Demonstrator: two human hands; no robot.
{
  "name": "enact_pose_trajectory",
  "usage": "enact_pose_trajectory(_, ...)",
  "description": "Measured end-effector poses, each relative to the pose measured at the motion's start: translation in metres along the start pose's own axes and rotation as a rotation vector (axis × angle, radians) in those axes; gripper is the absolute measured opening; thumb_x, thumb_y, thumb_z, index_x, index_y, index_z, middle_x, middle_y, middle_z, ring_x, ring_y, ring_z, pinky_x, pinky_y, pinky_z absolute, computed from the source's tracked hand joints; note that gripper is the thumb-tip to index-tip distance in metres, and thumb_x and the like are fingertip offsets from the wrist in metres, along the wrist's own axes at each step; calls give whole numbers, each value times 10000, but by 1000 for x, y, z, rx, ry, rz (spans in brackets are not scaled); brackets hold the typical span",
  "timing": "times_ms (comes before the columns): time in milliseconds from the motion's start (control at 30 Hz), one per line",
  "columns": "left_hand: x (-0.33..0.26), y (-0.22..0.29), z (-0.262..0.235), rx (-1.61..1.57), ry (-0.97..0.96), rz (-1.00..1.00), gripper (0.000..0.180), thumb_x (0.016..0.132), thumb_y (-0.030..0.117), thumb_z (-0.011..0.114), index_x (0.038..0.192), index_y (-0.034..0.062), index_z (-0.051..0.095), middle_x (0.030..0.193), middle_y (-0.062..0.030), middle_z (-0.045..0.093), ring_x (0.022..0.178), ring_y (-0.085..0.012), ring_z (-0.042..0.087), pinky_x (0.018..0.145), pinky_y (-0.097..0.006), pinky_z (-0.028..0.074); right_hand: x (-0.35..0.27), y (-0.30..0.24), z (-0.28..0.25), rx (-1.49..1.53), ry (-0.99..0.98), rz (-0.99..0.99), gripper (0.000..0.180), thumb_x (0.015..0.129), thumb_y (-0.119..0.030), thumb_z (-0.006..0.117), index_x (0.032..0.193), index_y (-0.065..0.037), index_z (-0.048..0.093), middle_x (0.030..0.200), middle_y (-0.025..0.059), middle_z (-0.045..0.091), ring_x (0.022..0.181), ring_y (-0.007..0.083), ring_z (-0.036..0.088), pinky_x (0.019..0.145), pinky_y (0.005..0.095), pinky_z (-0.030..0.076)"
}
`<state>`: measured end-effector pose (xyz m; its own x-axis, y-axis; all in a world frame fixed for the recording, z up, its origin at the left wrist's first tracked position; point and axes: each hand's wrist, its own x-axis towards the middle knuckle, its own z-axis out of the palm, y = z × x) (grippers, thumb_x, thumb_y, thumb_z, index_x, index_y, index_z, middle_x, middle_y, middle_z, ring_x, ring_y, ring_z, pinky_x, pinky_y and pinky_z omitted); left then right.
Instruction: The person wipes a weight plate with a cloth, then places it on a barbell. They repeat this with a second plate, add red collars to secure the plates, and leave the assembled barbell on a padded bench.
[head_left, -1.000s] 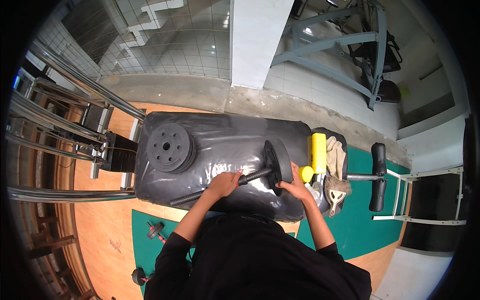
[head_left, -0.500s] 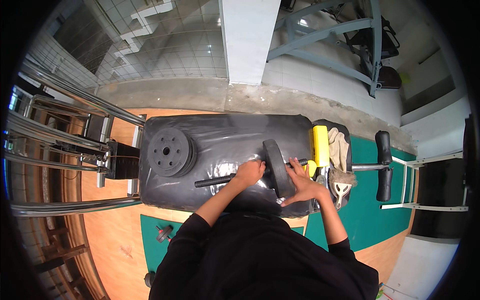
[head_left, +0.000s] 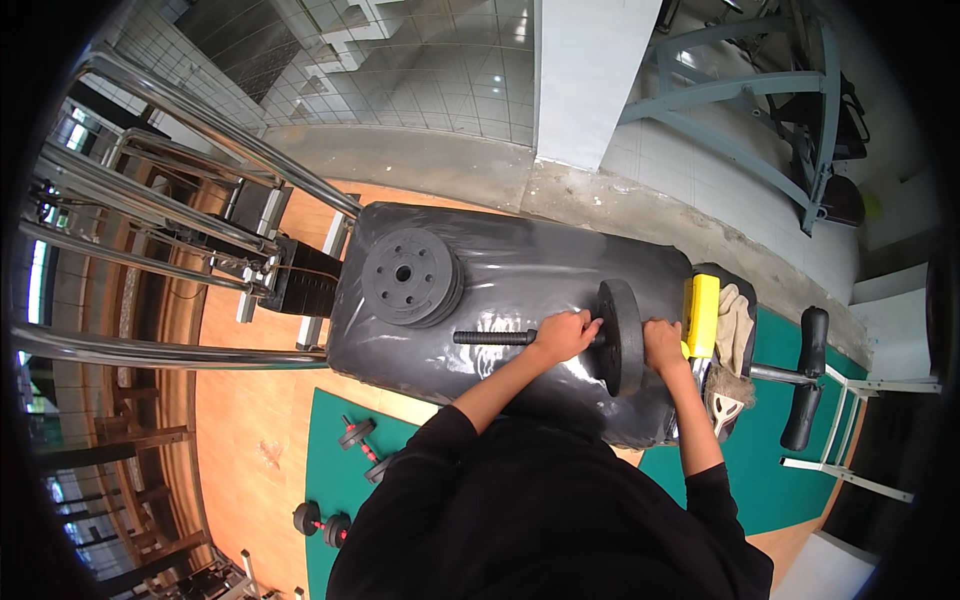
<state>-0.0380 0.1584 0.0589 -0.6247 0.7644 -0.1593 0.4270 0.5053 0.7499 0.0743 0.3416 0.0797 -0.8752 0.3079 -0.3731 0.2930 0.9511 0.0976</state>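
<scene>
A black dumbbell bar with a threaded end lies across the black padded bench. One round black weight plate stands on edge around its right part. My left hand is closed around the bar just left of the plate. To the right of the plate, my right hand is closed around the bar's other end, which the fingers mostly hide. A stack of black weight plates lies flat on the left part of the bench.
At the bench's right end are a yellow box-like thing, pale gloves and a white-handled brush. Small dumbbells lie on the green mat. Metal machine rails stand left; foam rollers stick out right.
My right hand has gone from spread fingers beside the plate to a closed grip on the bar's end. My left hand stays on the bar. The whole view has shifted and tilted.
</scene>
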Motion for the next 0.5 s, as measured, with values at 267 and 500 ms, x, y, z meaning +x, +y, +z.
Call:
enact_pose_trajectory(267,-30,-43,-46,-180,333,104,183,861,215,616,865,32,621,817,-137,601,791,-305,596,704,-383,463,5,-15,-17,-20,-61,11,166,662,-171,685,823,-132,703,870,74,663,897,247,628,938,478,330)
enact_pose_trajectory(500,-58,-104,-141,279,719,-282,494,735,360,737,1086,66,552,1077,-95,532,1062,-296,461,893,-453,342,6,-2,-6,-46,-72,29,167,684,-25,591,802,-80,695,851,115,674,883,271,643,969,480,319)
